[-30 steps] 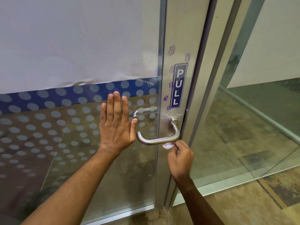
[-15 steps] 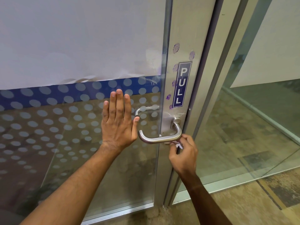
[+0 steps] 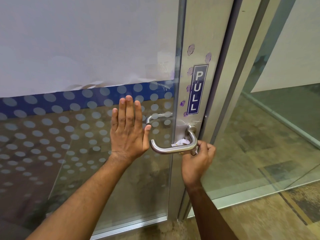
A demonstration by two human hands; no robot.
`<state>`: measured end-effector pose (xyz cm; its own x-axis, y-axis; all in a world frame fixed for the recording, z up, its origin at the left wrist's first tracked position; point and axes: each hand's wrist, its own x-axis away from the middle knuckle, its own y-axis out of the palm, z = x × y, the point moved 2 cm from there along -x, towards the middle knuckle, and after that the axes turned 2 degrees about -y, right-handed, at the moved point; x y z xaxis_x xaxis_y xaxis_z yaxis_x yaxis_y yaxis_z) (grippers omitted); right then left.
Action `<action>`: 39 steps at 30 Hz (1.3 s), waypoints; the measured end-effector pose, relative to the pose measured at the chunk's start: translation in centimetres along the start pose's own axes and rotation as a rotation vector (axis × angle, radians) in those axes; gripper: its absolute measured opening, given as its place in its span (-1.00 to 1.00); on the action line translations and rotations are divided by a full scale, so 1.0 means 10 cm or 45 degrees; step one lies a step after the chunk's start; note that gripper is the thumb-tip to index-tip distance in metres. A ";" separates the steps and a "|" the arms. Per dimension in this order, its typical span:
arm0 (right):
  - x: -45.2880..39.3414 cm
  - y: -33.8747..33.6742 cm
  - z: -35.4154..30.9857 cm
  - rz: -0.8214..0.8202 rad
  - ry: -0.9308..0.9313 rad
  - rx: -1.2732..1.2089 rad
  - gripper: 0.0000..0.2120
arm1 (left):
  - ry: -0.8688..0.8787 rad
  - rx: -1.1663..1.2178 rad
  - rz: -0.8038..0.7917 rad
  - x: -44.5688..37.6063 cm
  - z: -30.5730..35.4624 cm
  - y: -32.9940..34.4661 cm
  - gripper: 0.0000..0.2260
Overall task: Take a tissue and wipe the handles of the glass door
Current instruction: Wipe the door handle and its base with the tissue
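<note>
Head view: metal handle (image 3: 173, 149) on the door (image 3: 86, 153) frame, long axis horizontal, free end pointing left and curling up. Right hand (image 3: 197, 160) pinches a white tissue (image 3: 180, 142) against the handle's right bend, tissue bunched behind the bar. Left hand (image 3: 128, 132) flat on the glass, fingers straight, pointing up, just left of the handle. Blue sticker (image 3: 197, 89) above reads "PULL", letters stacked vertically.

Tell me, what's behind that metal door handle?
A crumpled white tissue sits behind the near handle, pinched by the right hand. Through the glass, a second handle shows on the far side. How much tissue the fingers cover cannot be seen.
</note>
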<state>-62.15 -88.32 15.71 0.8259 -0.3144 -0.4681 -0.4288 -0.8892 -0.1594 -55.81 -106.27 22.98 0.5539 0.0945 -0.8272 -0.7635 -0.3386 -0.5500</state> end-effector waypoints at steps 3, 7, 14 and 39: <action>0.04 0.02 0.00 0.009 0.031 -0.036 -0.80 | -0.003 0.001 0.001 0.00 0.00 0.01 -0.17; 0.10 0.07 -0.01 0.016 0.056 -0.171 -0.82 | 0.000 -0.003 0.006 0.00 0.00 0.02 -0.16; 0.27 0.12 -0.04 0.019 0.006 -0.276 -0.71 | -0.007 -0.003 0.015 0.00 -0.01 0.02 -0.12; 0.77 0.40 0.24 -0.564 -0.403 0.248 -0.61 | 0.010 -0.008 0.052 0.02 -0.01 0.05 -0.18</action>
<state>-58.37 -93.50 9.40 0.8051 0.2157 -0.5524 -0.1512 -0.8261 -0.5429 -56.01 -106.55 22.60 0.5249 0.0734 -0.8480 -0.7834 -0.3480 -0.5150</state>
